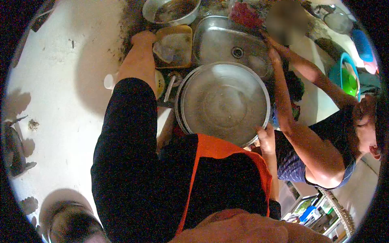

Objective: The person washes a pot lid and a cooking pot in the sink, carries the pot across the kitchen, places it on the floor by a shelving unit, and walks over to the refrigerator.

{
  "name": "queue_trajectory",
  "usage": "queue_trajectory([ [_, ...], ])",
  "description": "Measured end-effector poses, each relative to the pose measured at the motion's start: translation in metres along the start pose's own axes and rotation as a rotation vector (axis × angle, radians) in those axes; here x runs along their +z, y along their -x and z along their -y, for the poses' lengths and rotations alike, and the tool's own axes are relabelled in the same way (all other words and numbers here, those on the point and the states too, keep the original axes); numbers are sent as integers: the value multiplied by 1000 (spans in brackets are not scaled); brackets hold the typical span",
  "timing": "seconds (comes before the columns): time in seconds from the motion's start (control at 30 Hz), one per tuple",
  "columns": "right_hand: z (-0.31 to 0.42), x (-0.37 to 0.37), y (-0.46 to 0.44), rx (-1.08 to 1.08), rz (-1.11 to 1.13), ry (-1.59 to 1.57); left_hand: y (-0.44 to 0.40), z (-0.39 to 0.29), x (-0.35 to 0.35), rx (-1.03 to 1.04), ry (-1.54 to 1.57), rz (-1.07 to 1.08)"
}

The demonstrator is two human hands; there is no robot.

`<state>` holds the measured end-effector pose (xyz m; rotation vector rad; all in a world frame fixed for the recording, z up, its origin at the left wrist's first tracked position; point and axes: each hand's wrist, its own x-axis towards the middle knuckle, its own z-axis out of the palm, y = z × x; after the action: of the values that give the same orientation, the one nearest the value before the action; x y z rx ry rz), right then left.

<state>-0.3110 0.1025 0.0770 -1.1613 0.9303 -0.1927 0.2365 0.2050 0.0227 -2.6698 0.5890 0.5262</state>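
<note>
My right hand (pixel 266 139) grips the lower right rim of a large round metal basin (pixel 227 101), thumb over the edge. A second rim shows behind it at the left, so it looks like two basins nested together. The basin stands tilted in front of my body, its inside facing me. My left hand (pixel 144 38) reaches forward beside a tan rectangular tray (pixel 187 48) with something whitish in it; its fingers are not clearly visible. Beyond the basin lies a steel sink (pixel 210 36) with a round drain.
A co-worker's arms (pixel 302 67) reach toward the sink's right side. A metal bowl (pixel 148 16) sits at the back. A faucet (pixel 172 83) is left of the basin. A white wall (pixel 52 73) runs along the left. A turquoise tub (pixel 344 69) stands at the right.
</note>
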Motion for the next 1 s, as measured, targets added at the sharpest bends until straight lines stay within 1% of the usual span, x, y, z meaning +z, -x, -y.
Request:
queue_trajectory([
  [0.1, -6, -3, 0, -46, 67, -62, -16, 2, 4, -16, -12, 18],
  [0.13, 2, 1, 0, -2, 53, -76, -22, 5, 8, -34, -4, -31],
  [0.17, 1, -2, 0, -10, 39, -77, -28, 6, 10, -52, 4, -80],
  [0.23, -6, -5, -1, -23, 34, 36, -21, 10, 5, -45, 35, -128],
  [0.3, -12, -6, -3, -42, 11, -15, -19, 12, -6, -58, 64, -163],
  [0.37, -8, -2, 0, -34, -37, -23, -20, 23, -29, 49, -127, -189],
  [0.4, -12, -10, 0, 0, 3, 7, -21, 31, -43, 85, -170, -209],
  [0.43, -16, -7, -1, -53, -16, -38, -18, 36, -55, 104, -175, -220],
  [0.5, -8, -3, 0, -69, -4, -56, -10, 45, -81, 146, -184, -241],
  [0.53, 0, 5, 1, -95, -42, -64, -7, 50, -91, 159, -192, -242],
  [0.63, -3, 1, 0, -33, -18, -59, 2, 60, -114, 201, -194, -241],
  [0.67, -4, 1, 0, -39, -42, -15, 6, 62, -120, 212, -197, -238],
  [0.73, 4, 4, 0, -39, -22, -10, 12, 67, -129, 231, -200, -226],
  [0.93, 1, 4, 1, -59, -23, 8, 19, 70, -134, 257, -190, -205],
  [1.0, 4, 6, 2, -32, -57, 19, 19, 69, -133, 255, -191, -200],
])
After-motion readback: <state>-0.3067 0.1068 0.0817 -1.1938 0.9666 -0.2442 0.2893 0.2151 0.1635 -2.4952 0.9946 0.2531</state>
